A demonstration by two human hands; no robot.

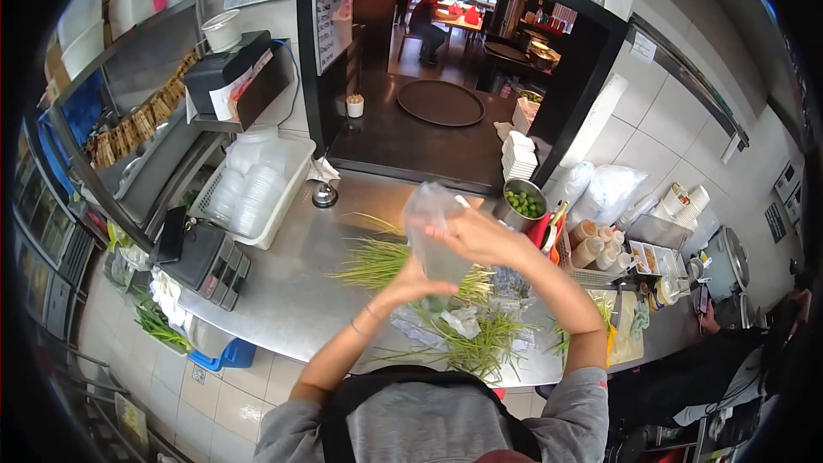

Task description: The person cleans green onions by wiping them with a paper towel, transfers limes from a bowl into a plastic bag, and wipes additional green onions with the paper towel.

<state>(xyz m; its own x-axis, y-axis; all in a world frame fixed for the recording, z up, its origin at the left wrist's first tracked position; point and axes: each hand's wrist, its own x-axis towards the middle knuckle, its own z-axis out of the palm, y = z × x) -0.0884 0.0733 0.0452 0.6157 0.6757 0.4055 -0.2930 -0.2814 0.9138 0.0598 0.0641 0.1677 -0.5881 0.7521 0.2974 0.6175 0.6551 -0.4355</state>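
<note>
A clear plastic bag point(429, 219) hangs upright over the steel counter, with something green low inside it. My right hand point(476, 236) is closed on its upper part. Lower down, my left hand point(416, 285) is wrapped round the side of the same bag. Long green stalks point(373, 261) lie on the counter to the left of the bag. Nearer my body, a looser heap of green stalks point(489, 339) is spread over crumpled plastic point(463, 321).
Behind the counter point(296, 291), a pass-through holds a round tray point(441, 103). A basket of plastic containers point(257, 189) stands left, near a bell point(324, 195). A pot of green limes point(523, 201) and sauce bottles point(591, 249) stand right. A person's hand point(710, 319) holds a phone at far right.
</note>
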